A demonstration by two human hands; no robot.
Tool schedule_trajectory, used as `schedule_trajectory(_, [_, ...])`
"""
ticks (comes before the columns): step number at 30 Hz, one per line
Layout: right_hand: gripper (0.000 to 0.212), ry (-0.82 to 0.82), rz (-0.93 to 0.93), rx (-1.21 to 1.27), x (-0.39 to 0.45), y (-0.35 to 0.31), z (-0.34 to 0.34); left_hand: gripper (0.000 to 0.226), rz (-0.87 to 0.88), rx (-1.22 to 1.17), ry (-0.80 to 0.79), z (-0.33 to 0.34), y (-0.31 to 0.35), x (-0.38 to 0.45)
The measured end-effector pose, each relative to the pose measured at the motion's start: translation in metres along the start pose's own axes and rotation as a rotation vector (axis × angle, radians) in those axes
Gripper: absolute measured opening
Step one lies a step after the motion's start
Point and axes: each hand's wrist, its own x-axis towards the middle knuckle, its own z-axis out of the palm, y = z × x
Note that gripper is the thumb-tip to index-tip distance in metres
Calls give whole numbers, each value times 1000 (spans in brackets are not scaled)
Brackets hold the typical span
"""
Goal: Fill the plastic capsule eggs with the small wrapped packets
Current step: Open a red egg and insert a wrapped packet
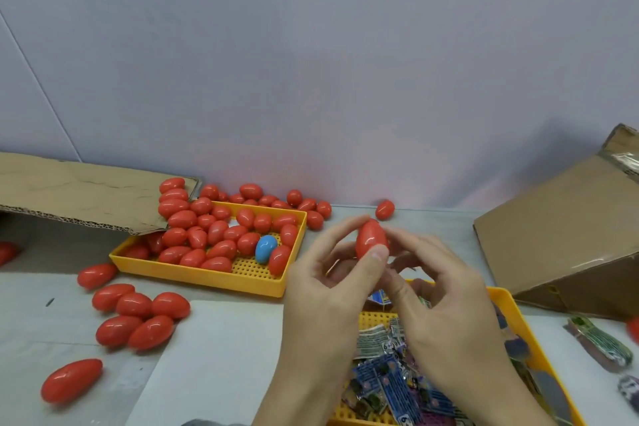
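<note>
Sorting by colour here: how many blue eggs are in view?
1: the blue egg lies in the far yellow tray among red eggs. More may be hidden underneath.

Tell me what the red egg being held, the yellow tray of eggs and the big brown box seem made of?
Red egg: apparently hard glossy plastic, given its bright highlights. Yellow tray: likely moulded matte plastic, with a perforated floor. Brown box: corrugated cardboard by its look, dull brown with shiny tape.

A "6+" mark shows on wrapped packets (387, 344) in the near yellow tray (501, 301); other print is illegible.
</note>
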Motion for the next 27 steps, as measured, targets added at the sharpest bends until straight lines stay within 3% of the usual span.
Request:
schedule_trajectory(5, [36,-39,26,88,-1,0,-1,33,130,160,-30,-3,1,-2])
schedule_trajectory(14, [37,-98,83,196,-2,3,-3,43,193,281,-9,-2,4,-4])
schedule_trajectory(27, [33,-93,45,167,-2,1,-1,41,163,305,9,-1,5,-4])
